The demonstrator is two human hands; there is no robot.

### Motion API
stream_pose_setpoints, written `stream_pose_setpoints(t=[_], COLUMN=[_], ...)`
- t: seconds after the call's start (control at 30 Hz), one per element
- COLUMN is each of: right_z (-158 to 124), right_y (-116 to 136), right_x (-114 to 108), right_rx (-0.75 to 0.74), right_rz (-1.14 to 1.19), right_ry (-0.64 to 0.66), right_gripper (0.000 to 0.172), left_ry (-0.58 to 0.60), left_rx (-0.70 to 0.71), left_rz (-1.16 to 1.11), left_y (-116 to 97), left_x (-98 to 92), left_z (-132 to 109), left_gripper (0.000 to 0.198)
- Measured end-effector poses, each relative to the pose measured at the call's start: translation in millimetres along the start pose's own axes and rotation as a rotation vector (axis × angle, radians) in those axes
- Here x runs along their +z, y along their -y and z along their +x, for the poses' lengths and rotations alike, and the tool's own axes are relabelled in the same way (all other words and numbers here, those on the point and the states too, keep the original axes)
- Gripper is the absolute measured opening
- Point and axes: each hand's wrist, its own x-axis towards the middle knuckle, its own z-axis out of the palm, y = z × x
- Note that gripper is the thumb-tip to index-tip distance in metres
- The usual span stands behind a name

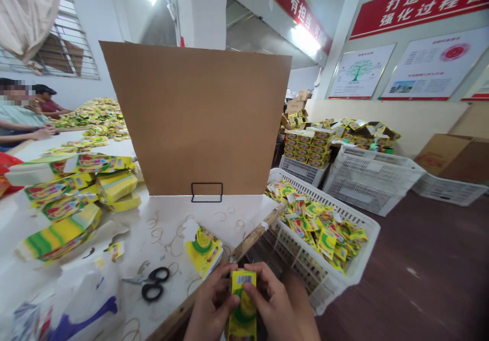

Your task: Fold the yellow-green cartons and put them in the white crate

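A small yellow and green box (243, 313) with a barcode at its top end is held upright between both hands, just off the table's wooden edge. My left hand (216, 303) grips its left side, with the thumb on the front. On the right side, my right hand (273, 300) holds it with fingers at the top and the thumb near the barcode. A flattened yellow carton (204, 249) lies on the white table (175, 234) just beyond my hands. Black-handled scissors (153, 282) rest to the left, among scattered rubber bands.
A large cardboard sheet (202, 122) stands upright on the table. Yellow cartons (76, 188) are piled at the left, near a plastic bag (87, 295). A white crate (367, 239) full of small boxes is at the right. Two people sit at the far left.
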Motion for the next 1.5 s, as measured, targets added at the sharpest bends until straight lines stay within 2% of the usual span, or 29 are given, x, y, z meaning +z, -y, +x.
stream_pose_setpoints(t=[0.07, 0.1, 0.17, 0.23, 0.27, 0.3, 0.33, 0.4, 0.47, 0.57, 0.63, 0.7, 0.77, 0.87, 1.07, 1.17, 1.23, 1.27, 1.4, 1.5], right_z=[2.0, 4.7, 13.7, 26.0, 31.8, 36.6, 40.1, 42.8, 42.5, 47.0, 56.8, 70.4, 83.9, 96.5, 93.9, 86.5, 79.0, 74.1, 49.7, 32.9], right_y=[0.3, 0.7, 0.8, -1.7, -4.5, -8.3, -12.9, -23.7, -33.2, -38.9, -37.0, -33.7, -32.1, -35.1, -41.5, -38.4, -35.3, -33.8, -28.4, -24.8], right_x=[-3.9, -9.1, -26.2, -47.7, -57.1, -63.9, -67.2, -61.8, -42.5, -2.8, 21.7, 41.4, 56.2, 69.7, 69.3, 61.9, 56.7, 54.4, 47.7, 44.3], right_rx=[0.014, 0.026, 0.029, -0.05, -0.108, -0.128, -0.108, -0.011, 0.023, 0.01, -0.015, -0.043, -0.06, -0.044, -0.028, -0.026, -0.005, 0.013, 0.129, 0.208], right_rz=[0.028, 0.039, 0.081, 0.189, 0.266, 0.305, 0.291, 0.116, -0.096, -0.216, -0.314, -0.408, -0.479, -0.537, -0.467, -0.325, -0.187, -0.112, 0.164, 0.317], right_ry=[-0.035, -0.095, -0.335, -0.725, -0.819, -0.848, -0.826, -0.639, -0.443, -0.297, -0.234, -0.198, -0.169, -0.144, -0.201, -0.216, -0.184, -0.156, -0.05, -0.032], right_gripper=[0.025, 0.025, 0.03, 0.041, 0.047, 0.052, 0.053, 0.043, 0.031, 0.021, 0.015, 0.02, 0.028, 0.027, 0.02, 0.011, 0.015, 0.019, 0.034, 0.043], left_ry=[-0.037, -0.066, -0.155, -0.265, -0.317, -0.356, -0.384, -0.422, -0.423, -0.36, -0.33, -0.329, -0.34, -0.36, -0.369, -0.541, -0.673, -0.687, -0.587, -0.504], left_rx=[0.014, 0.026, 0.069, 0.133, 0.16, 0.177, 0.182, 0.159, 0.119, 0.089, 0.082, 0.061, 0.057, 0.062, 0.062, 0.141, 0.193, 0.188, 0.023, -0.074], left_rz=[0.045, 0.082, 0.184, 0.331, 0.417, 0.507, 0.597, 0.751, 0.879, 0.978, 0.973, 0.935, 0.882, 0.828, 0.773, 0.658, 0.507, 0.406, -0.041, -0.263], left_y=[2.7, 3.2, 2.8, 2.2, 2.7, 4.3, 7.1, 15.6, 25.5, 34.7, 35.3, 33.9, 33.1, 34.4, 33.7, 27.6, 21.4, 17.8, 3.3, -4.6], left_x=[0.4, -0.4, -5.0, -13.9, -19.7, -26.0, -32.3, -43.5, -51.0, -54.6, -54.6, -54.9, -56.5, -59.7, -58.7, -56.6, -55.1, -53.8, -41.8, -27.3], left_z=[0.4, 0.9, 3.1, 6.9, 9.4, 12.2, 15.2, 20.7, 24.4, 25.2, 24.3, 23.7, 23.8, 24.0, 22.3, 20.5, 18.6, 17.3, 11.5, 8.3], left_gripper=[0.051, 0.052, 0.051, 0.048, 0.047, 0.046, 0.046, 0.047, 0.048, 0.049, 0.049, 0.049, 0.05, 0.051, 0.046, 0.05, 0.055, 0.056, 0.056, 0.058])
